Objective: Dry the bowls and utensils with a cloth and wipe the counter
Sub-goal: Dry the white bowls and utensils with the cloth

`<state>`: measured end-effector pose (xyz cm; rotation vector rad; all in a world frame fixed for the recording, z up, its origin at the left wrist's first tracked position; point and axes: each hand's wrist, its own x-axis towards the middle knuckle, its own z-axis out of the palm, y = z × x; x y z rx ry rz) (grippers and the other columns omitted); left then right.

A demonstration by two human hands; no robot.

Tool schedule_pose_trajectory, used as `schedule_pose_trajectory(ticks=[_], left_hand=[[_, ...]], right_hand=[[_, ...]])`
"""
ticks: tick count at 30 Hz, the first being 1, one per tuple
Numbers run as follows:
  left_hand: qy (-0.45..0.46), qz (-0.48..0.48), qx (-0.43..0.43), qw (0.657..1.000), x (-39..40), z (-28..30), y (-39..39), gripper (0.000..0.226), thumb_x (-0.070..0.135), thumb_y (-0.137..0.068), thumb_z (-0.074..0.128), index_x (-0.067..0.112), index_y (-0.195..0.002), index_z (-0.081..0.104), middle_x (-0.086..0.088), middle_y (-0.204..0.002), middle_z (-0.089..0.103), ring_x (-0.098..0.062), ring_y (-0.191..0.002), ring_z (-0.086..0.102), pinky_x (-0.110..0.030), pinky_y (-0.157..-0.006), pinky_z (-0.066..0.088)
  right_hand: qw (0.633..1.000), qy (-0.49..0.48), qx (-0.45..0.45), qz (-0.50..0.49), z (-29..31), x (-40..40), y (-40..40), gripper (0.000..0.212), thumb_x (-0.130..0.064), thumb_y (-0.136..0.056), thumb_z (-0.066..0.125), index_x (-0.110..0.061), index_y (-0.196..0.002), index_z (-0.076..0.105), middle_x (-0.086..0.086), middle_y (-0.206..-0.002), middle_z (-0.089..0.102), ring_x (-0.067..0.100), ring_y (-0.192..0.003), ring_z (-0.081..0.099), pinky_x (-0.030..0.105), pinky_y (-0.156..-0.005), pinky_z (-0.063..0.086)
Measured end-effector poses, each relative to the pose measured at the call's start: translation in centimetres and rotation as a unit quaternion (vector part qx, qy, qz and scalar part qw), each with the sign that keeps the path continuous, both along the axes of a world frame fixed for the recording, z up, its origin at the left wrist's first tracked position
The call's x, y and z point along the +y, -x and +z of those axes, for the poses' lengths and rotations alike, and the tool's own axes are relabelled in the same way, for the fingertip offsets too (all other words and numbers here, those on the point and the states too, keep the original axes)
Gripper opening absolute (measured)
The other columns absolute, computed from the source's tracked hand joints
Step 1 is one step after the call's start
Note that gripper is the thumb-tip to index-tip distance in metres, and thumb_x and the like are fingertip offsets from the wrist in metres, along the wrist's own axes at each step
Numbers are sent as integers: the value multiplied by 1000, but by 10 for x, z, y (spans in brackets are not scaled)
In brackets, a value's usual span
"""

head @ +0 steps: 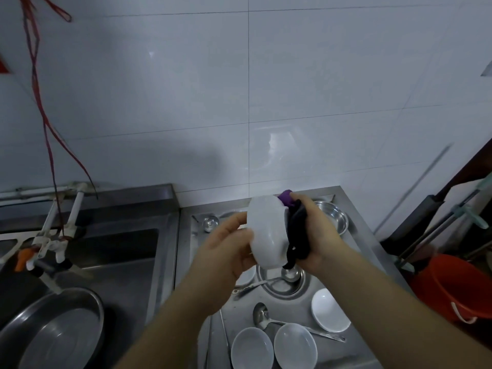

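Holding position: both forearms raised above the steel counter (354, 225).
Left hand (229, 251): fingers curled, gripping white bowl (267, 233), tilted on edge.
Right hand (319, 233): clenched around dark cloth (298, 233), pressed against bowl.

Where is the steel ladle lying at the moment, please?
In the head view the steel ladle lies on the counter at lower right, its handle running between two white bowls in front and a white bowl to the right.

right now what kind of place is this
Likely a plain kitchen wash-up area: a steel sink beside a steel counter holding white bowls and a ladle, against a white tiled wall.
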<state>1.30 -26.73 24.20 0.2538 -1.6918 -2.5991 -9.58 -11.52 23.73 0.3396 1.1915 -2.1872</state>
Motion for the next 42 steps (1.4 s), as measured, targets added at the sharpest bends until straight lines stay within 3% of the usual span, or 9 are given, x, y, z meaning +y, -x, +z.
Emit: schedule_pose_trajectory(ticks=[6,11,14,19,21,24,29,39,42], left_hand=[[-75,-51,-65,994,-9,17,0,37,21,-87,67,8,-121,72,-22,-119,76,-38,-104,77,-41,-75,65],[-89,-6,-24,996,5,6,1,31,21,-94,65,8,-122,71,-22,-121,75,-36,-107,76,-39,-79,65],[-99,38,16,994,19,-2,5,26,20,-95,66,14,-118,77,-19,-125,74,-35,-115,73,-38,-86,64],[12,104,49,993,35,-6,20,21,8,-105,61,23,-109,75,-8,-107,79,-15,-92,77,-22,-71,59],[10,117,48,992,36,-7,27,17,9,-105,59,17,-113,72,-10,-108,79,-18,-94,77,-22,-73,60],[-17,108,30,994,36,-10,31,17,15,-106,58,15,-113,73,-14,-110,78,-25,-100,77,-26,-77,61],[-47,37,12,998,30,-16,23,25,27,-99,63,14,-115,76,-18,-111,77,-31,-103,76,-36,-83,63],[117,-1,17,993,40,-22,3,24,24,-98,61,16,-119,71,-25,-115,71,-38,-107,69,-61,-103,53],[273,3,42,961,42,-22,-1,18,33,-100,58,17,-105,63,-12,-94,70,-32,-85,65,-52,-85,57]], right_hand=[[998,-52,23,-21,8,-1,-3,54,-40,-86,78,-6,-128,73,20,-128,73,39,-117,71,53,-107,53],[999,-29,-4,-28,2,-2,-7,24,-35,-92,68,-13,-99,75,10,-94,72,28,-84,69,40,-82,58],[999,-37,4,-28,-4,-1,-10,33,-39,-95,60,-13,-83,76,14,-85,67,32,-74,61,42,-72,45],[998,-14,21,-57,-2,-14,-30,34,-41,-102,55,-12,-102,72,13,-85,73,30,-62,63,36,-58,45],[990,-28,71,-120,-4,-23,-39,25,-41,-106,56,-21,-108,71,4,-91,79,23,-71,75,36,-59,57],[959,-121,221,-131,-2,-27,-54,15,-45,-96,63,-39,-106,72,-2,-108,78,20,-103,76,48,-91,62],[872,-232,429,-34,3,-4,-39,25,-43,-94,61,-20,-102,67,11,-100,67,31,-96,68,58,-90,57],[976,-134,166,-35,4,1,0,19,-41,-84,69,-28,-92,81,-2,-100,80,20,-91,76,37,-84,60],[989,-128,77,-18,-5,0,1,27,-38,-90,67,-22,-74,81,6,-80,70,26,-68,68,38,-65,54]])
